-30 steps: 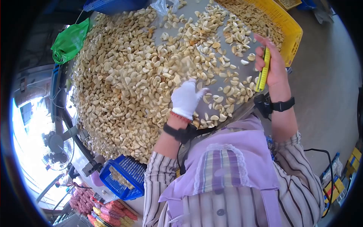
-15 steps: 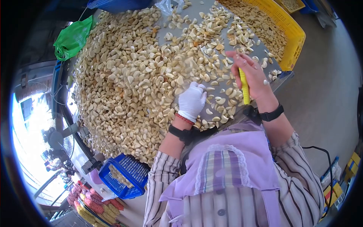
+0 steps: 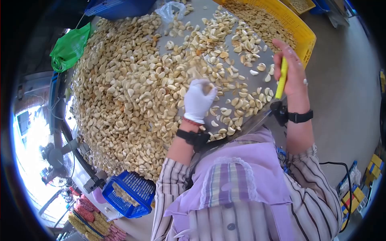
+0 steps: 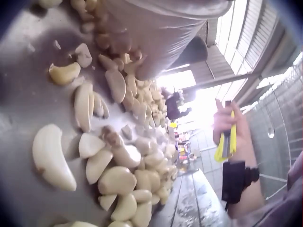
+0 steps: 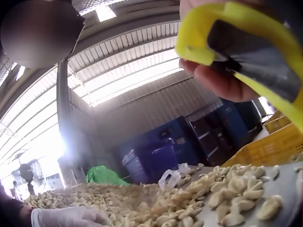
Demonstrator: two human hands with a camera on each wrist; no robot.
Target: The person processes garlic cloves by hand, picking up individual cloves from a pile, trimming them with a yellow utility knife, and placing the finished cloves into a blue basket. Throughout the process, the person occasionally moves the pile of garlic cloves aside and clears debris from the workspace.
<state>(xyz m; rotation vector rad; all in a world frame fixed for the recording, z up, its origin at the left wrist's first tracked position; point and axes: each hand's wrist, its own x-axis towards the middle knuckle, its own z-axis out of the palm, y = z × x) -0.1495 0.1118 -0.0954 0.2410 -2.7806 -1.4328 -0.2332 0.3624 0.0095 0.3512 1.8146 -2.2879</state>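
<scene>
The left hand (image 3: 198, 100), in a white glove, is low over the pale clove-like pieces (image 3: 132, 92) heaped on the grey table. Its thumb and fingers curve around a small gap; whether a piece is pinched there cannot be told. In the left wrist view the glove (image 4: 156, 28) covers the top, above loose pieces (image 4: 117, 180). The bare right hand (image 3: 295, 74) is raised at the table's right edge, gripping a yellow-handled tool (image 3: 282, 78) against the palm, index finger extended. Up close in the right wrist view the tool (image 5: 199, 33) shows a dark metal part.
A yellow crate (image 3: 307, 38) of flat pieces stands at the table's upper right. Blue baskets are at the lower left (image 3: 140, 190) and top (image 3: 120, 7). A clear bag (image 3: 171, 11) and a green bag (image 3: 70, 47) lie at the far side; a fan (image 3: 54, 156) stands left.
The right hand moved in over the table, then back out to the right with the yellow tool. The left hand stayed near the same pieces, its fingers changing from bunched to curved apart.
</scene>
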